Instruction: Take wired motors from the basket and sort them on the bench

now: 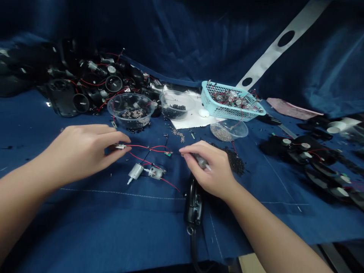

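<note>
Pinched between thumb and fingers of my left hand [85, 146] is a small silvery connector-like part [121, 146] with red wires running from it. The wires lead right to a small green circuit board [168, 153]. My right hand [210, 165] is closed around a small grey motor-like cylinder [201, 162] with a white tip; its fingertips are near the board, apart from it. On the cloth between the hands lie a small motor [135, 171] with a white shaft and a second motor-like part [156, 173], both among red and black wires.
Below my right hand lies a black corded tool [193, 206]. Clear bowls [131, 110] of small screws and black parts stand behind, beside a blue basket [231, 108] of wired parts. Black housings [65, 98] are piled at left, more black parts [301, 151] at right.
</note>
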Motion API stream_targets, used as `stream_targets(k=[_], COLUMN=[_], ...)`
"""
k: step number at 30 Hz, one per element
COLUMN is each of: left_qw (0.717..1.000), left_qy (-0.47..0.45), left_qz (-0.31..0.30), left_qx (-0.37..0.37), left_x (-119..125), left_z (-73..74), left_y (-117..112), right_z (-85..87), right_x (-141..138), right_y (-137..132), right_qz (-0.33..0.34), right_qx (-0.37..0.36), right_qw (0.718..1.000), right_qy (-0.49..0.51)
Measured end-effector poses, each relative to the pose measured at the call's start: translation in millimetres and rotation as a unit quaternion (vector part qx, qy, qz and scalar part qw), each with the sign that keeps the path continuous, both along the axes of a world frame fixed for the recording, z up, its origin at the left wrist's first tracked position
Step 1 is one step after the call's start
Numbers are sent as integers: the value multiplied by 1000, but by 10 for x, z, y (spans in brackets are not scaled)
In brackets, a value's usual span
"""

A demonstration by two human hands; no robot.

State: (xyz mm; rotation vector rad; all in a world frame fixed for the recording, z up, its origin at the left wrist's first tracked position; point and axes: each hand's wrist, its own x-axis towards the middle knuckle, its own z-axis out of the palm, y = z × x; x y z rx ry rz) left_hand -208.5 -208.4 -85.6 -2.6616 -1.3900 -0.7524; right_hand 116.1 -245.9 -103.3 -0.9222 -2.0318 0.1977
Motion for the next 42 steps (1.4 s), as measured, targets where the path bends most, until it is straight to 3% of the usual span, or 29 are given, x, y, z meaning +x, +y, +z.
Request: stream_targets(k=[3, 6, 10, 15, 28, 32, 35, 38, 40, 42], left_qw=[998, 997, 989, 970, 951, 955, 974, 988, 989, 987], left_qy=[26, -28, -141, -235, -264, -243, -164, -77, -36, 0], left_qz=[-26, -15, 40, 44, 155, 168, 156, 132, 122, 117], left_qx=[41, 71, 6, -47, -37, -14, -2, -38, -72, -112], left_x=[-61, -62, 12, 68, 98, 37, -34, -73, -76, -69], left_z=[-7, 6, 64, 114, 228, 193, 133, 89, 76, 65], left_y=[38, 17, -57, -76, -133, -77, -6, 46, 69, 91], right_z=[-3, -6, -4, 3, 26, 7, -22, -4, 35, 69], right_x=[29, 42, 52, 57, 86, 88, 76, 74, 93, 132], right_y=[15, 19, 19, 28, 31, 12, 45, 114, 153, 176], right_qz=[-27, -36, -31, -35, -57, -66, -69, -100, -134, -162], right_qx=[-14, -25, -23, -22, -10, -7, -3, 34, 57, 68], right_qw=[1000, 999, 999, 999, 997, 990, 958, 892, 860, 851], right_qy=[-1, 7, 24, 25, 45, 122, 278, 439, 489, 495])
